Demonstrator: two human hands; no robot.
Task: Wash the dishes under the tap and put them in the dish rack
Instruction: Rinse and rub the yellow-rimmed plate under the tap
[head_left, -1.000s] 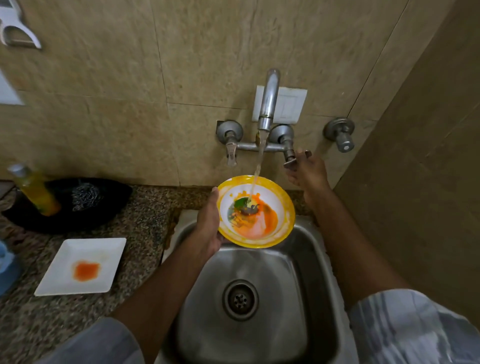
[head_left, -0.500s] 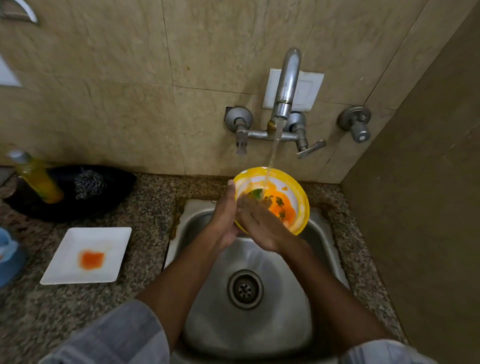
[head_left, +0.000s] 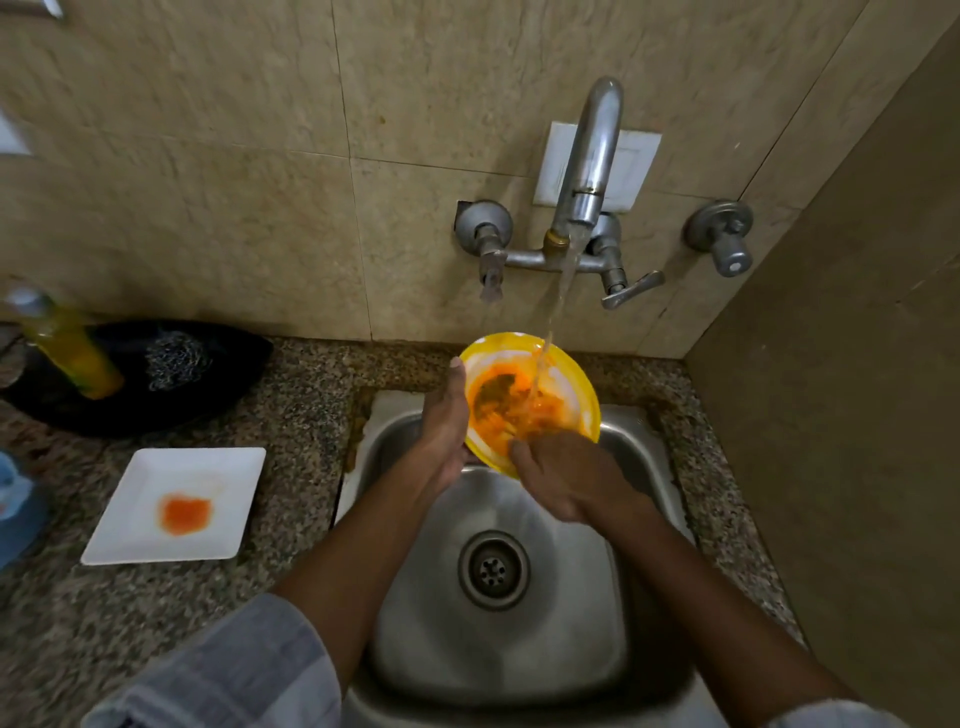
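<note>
White square plate (head_left: 176, 506) with an orange smear lies on the speckled counter; left hand (head_left: 441, 423) grips the yellow-rimmed bowl (head_left: 571, 379) over the steel sink (head_left: 498, 644) under running water, right hand (head_left: 563, 478) seemingly rubbing inside, fingers blurred

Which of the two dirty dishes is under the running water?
The round yellow-rimmed bowl, held over the sink by the left hand. The square white plate sits on the counter, dry.
</note>
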